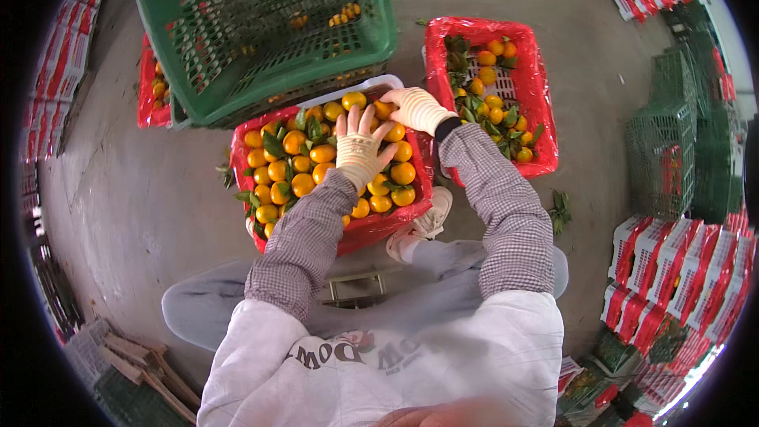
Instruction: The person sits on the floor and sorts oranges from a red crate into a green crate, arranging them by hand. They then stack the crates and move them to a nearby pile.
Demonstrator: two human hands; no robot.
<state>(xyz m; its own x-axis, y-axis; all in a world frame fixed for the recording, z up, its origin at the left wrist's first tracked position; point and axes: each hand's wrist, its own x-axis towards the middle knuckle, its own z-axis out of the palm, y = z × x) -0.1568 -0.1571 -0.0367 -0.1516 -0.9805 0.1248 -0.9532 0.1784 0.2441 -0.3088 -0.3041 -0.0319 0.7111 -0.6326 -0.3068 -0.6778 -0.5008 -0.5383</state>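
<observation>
Before me is a crate lined with red plastic film (379, 228), filled with rows of orange citrus fruits (303, 184), some with green leaves. My left hand (360, 148), in a striped glove with bare fingertips, rests spread on the fruits right of the crate's middle. At the crate's far right corner, my right hand (415, 108), in a similar glove, has its fingertips on an orange citrus fruit (384, 110); whether it grips the fruit is unclear. To the right stands a second red-lined crate (536, 89), partly filled with leafy fruits.
A large green plastic basket (379, 29) with a few fruits in it stands beyond the near crate. Part of another red-lined crate (148, 89) shows at its left. Stacked red-and-white crates (658, 267) and green baskets (661, 154) stand right. Loose leaves (559, 210) lie on the floor.
</observation>
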